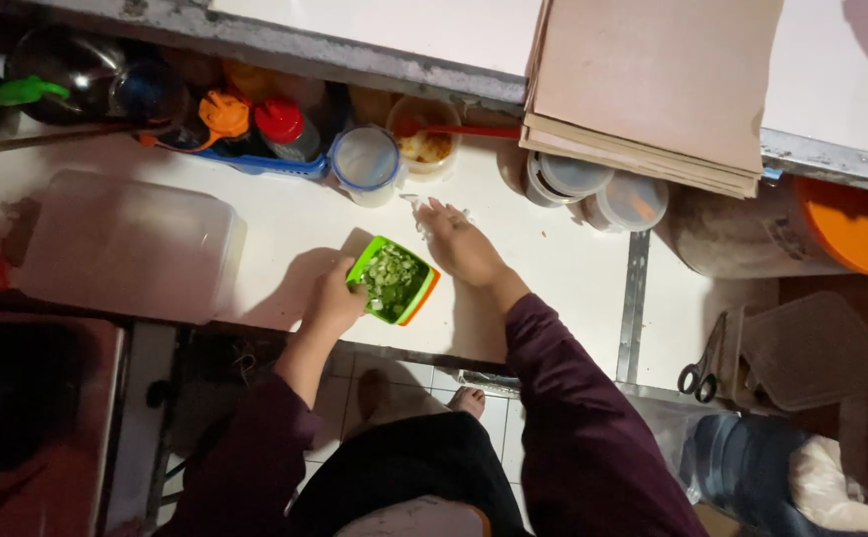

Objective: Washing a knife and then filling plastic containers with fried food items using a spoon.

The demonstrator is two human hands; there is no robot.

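A small green square container (392,279) with an orange rim holds chopped green vegetable and sits near the front edge of the white counter (285,234). My left hand (334,298) grips its left side. Just right of the container, my right hand (459,242) lies flat on the counter with its fingers spread, over a few small white bits. Both arms wear dark purple sleeves.
A clear lidded plastic box (131,244) stands at the left. Sauce bottles with orange and red caps (255,124), a round tub (365,162) and a cup with a red utensil (424,139) line the back. Stacked brown boards (653,80), scissors (704,363) and an orange-lidded bucket (857,224) are at the right.
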